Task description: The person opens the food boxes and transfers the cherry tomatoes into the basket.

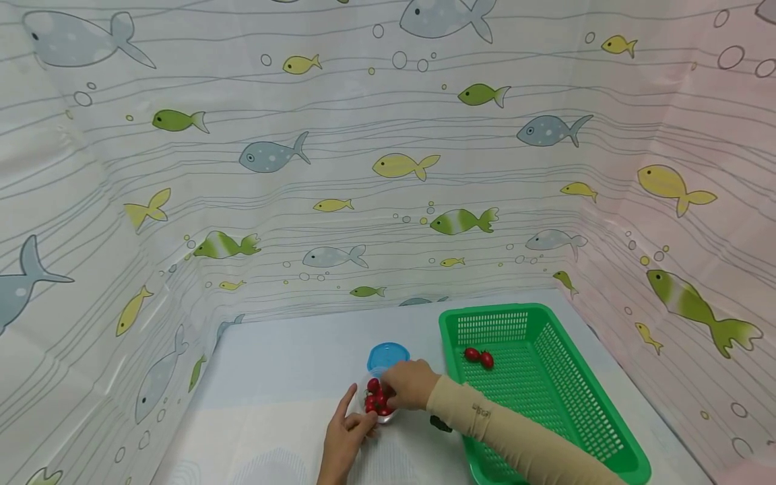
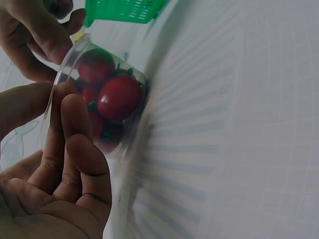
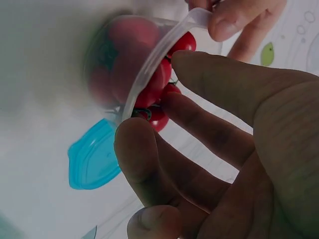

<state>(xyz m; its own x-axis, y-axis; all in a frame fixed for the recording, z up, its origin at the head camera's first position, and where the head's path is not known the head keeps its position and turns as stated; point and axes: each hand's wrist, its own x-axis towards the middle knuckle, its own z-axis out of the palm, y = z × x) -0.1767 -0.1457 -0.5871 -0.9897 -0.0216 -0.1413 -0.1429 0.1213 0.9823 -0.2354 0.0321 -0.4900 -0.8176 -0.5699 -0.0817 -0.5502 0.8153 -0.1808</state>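
A clear plastic cup (image 2: 130, 69) full of red cherry tomatoes (image 2: 119, 97) stands on the table. My left hand (image 1: 344, 438) holds it by the rim, thumb and fingertips on either side, as the left wrist view shows. From the other side my right hand (image 1: 412, 385) reaches over the mouth of the cup. Its thumb and a finger pinch a cherry tomato (image 3: 171, 89) at the top of the pile, while other fingers lie against the rim. Behind the cup lies a blue lid (image 1: 388, 356).
On the right stands a green perforated basket (image 1: 548, 316), with two cherry tomatoes (image 1: 479, 358) near its left wall. A small dark object (image 1: 440, 424) shows beneath the right forearm. Fish-patterned sheeting (image 1: 339, 229) walls in the white table (image 1: 273, 377).
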